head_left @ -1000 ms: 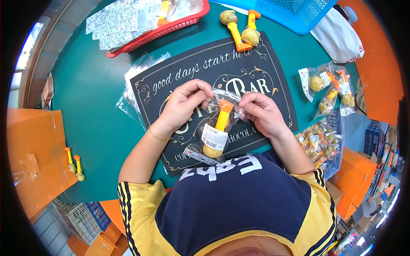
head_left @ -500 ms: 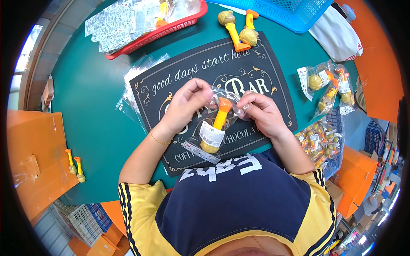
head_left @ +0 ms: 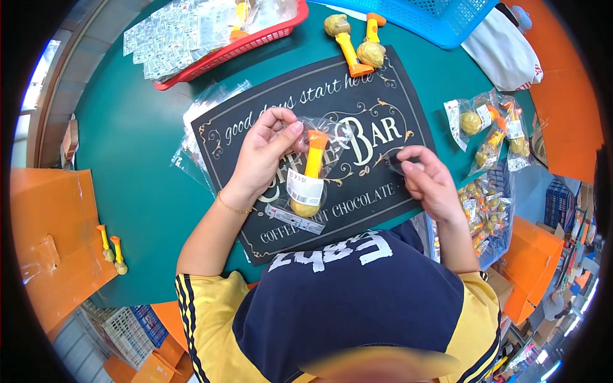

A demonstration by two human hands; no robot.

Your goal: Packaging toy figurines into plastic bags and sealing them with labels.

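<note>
A clear plastic bag (head_left: 332, 137) hangs from my left hand (head_left: 271, 143), its upper edge pinched between thumb and fingers. Inside lies a toy (head_left: 314, 163) with a gold knobbly round head, a yellow stem and a flared orange end, the head pointing toward me. A white barcode label (head_left: 304, 187) wraps it, and a printed strip (head_left: 295, 219) crosses the bag's lower end. To the right, apart from the bag, my right hand (head_left: 429, 182) is closed, thumb and forefinger pinching a small clear plastic strip (head_left: 395, 161). Beneath both hands is a dark printed mat (head_left: 357, 217).
Two unbagged toys (head_left: 354, 48) lie beyond the mat, near a blue basket (head_left: 440, 29). A red basket (head_left: 236, 56) holds flat printed bags. Bagged toys (head_left: 488, 131) rest at right, above a crate (head_left: 504, 239) of more. Two further toys (head_left: 113, 249) sit at left beside an orange box (head_left: 60, 223).
My right hand has come away from the bag and moved right and nearer to me, with a clear strip in its fingers. The left hand has shifted slightly left with the bagged toy.
</note>
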